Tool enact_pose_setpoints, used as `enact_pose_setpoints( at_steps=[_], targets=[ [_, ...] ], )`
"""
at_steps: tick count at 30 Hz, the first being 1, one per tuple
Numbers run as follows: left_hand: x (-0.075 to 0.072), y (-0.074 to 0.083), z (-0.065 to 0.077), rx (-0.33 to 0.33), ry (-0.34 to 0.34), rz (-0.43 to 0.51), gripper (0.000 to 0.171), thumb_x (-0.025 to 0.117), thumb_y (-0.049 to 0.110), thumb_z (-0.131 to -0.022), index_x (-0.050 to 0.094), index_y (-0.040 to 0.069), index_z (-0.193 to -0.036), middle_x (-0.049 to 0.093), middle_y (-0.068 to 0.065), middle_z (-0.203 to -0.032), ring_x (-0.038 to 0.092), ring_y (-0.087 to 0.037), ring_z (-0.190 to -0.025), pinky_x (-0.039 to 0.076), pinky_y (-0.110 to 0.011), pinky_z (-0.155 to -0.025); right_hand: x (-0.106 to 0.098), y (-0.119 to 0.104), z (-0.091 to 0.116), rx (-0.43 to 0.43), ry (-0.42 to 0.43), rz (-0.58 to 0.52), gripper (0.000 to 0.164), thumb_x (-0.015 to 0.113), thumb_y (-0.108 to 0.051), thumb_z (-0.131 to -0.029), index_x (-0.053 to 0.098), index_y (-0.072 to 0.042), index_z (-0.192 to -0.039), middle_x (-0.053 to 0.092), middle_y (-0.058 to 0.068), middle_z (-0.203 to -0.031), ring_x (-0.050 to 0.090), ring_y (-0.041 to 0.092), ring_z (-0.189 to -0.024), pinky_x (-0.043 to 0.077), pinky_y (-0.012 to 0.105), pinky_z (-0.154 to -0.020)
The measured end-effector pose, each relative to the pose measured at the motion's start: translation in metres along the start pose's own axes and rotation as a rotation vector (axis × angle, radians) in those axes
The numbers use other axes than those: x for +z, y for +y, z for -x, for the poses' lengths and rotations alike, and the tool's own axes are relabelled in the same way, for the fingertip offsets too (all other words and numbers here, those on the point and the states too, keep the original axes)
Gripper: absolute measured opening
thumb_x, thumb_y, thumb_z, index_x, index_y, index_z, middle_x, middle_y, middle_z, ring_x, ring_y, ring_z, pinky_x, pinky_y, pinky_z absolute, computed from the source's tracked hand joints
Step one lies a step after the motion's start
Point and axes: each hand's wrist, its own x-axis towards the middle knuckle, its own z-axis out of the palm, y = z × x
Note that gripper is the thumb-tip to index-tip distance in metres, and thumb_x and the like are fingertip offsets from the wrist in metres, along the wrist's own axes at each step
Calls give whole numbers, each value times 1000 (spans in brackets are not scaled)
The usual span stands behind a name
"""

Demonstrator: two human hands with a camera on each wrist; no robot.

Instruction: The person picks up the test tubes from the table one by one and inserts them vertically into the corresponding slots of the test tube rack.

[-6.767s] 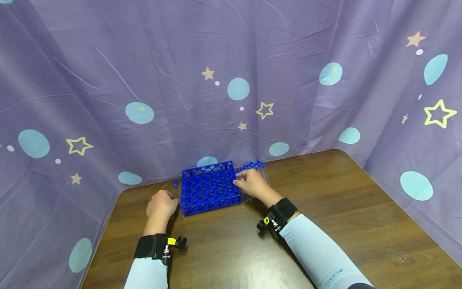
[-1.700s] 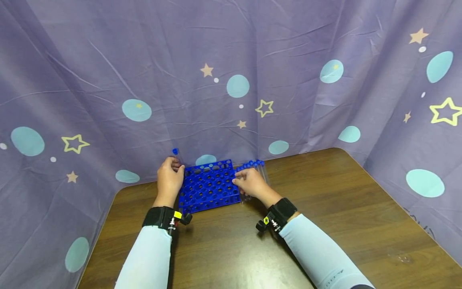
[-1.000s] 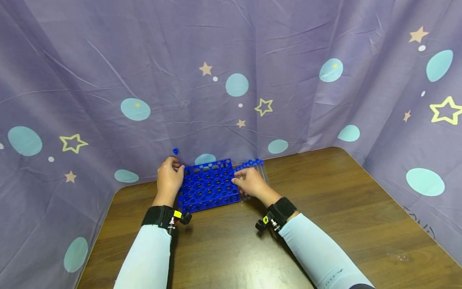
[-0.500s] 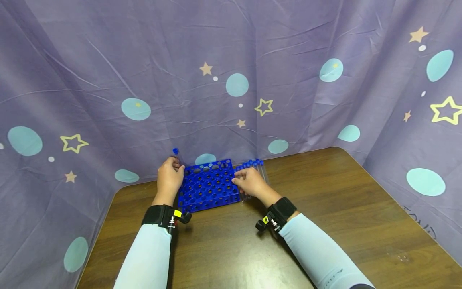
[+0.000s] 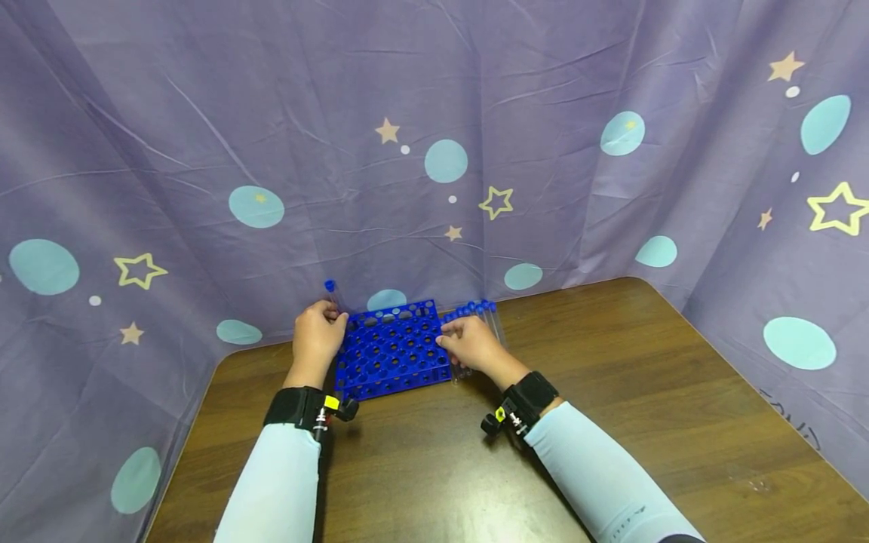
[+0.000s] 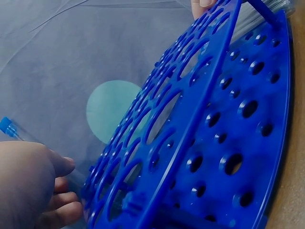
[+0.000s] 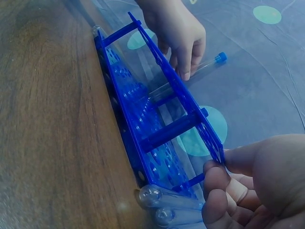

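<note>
A blue plastic test tube rack (image 5: 390, 348) with round holes stands on the table. At its far left corner my left hand (image 5: 317, 337) holds a clear test tube by its side, its blue cap (image 5: 330, 286) upward. In the right wrist view the tube's lower part (image 7: 162, 89) shows between the rack's plates, slanted. My right hand (image 5: 470, 343) pinches the rack's right upper edge between thumb and fingers. Beside that hand lie several capped tubes, their blue caps (image 5: 480, 306) away from me; the hand hides some of them.
One more rounded tube end (image 7: 96, 29) shows by the rack's left side. A patterned purple curtain (image 5: 407, 90) hangs close behind the rack. The wooden table (image 5: 434, 467) extends in front and to the right.
Since the oldest frame my left hand has moved from the table left of the rack to its far left corner, with a tube. Lately it has only shifted slightly. My right hand stays put.
</note>
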Motion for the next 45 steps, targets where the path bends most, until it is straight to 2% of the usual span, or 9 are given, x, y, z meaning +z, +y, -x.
enact_pose_setpoints(
  at_steps=[9,17,21,29,34,38,45],
  targets=[
    [-5,-3,4,-19,-13,17,32,74,24,-100,75,-3,-119,77,-21,-108,72,-40,-100,59,-57,-90,0,0,0,0,1,1,38,75,-18,-101,72,5,-130,71,6,-63,61,15,-45,55,30,-43],
    [-12,-7,13,-36,-14,33,38,76,28,-98,75,-2,-121,78,-21,-109,73,-41,-102,57,-58,-93,0,-2,0,1,-1,-1,40,75,-19,-101,71,7,-132,70,6,-61,59,14,-44,52,28,-43],
    [-15,-10,21,-50,-8,25,40,74,33,-99,75,0,-121,78,-20,-109,73,-41,-101,57,-58,-91,0,-1,0,0,0,0,40,75,-19,-101,71,7,-131,69,5,-60,59,14,-44,52,28,-43],
    [-21,-20,42,-97,-46,35,42,61,38,-108,73,1,-125,75,-22,-117,69,-43,-108,55,-60,-93,1,1,-1,-9,3,13,39,76,-19,-101,72,6,-130,69,5,-61,59,14,-44,52,28,-43],
    [-21,-26,57,-121,-48,72,43,59,39,-109,73,1,-124,74,-23,-115,68,-42,-107,55,-58,-90,2,0,0,-12,0,12,39,75,-19,-101,72,6,-130,69,4,-61,59,13,-44,53,28,-43],
    [-22,-28,68,-159,-81,112,46,56,41,-110,71,1,-128,73,-21,-115,67,-39,-105,55,-55,-90,2,-1,1,-19,3,11,38,75,-19,-101,72,7,-129,70,4,-62,60,14,-44,54,29,-43],
    [-17,-30,81,-185,-93,174,41,59,36,-109,69,2,-130,73,-20,-114,68,-37,-102,54,-50,-86,1,-1,2,-18,7,7,37,75,-17,-101,72,7,-129,70,5,-62,60,14,-45,54,29,-43]
  ],
)
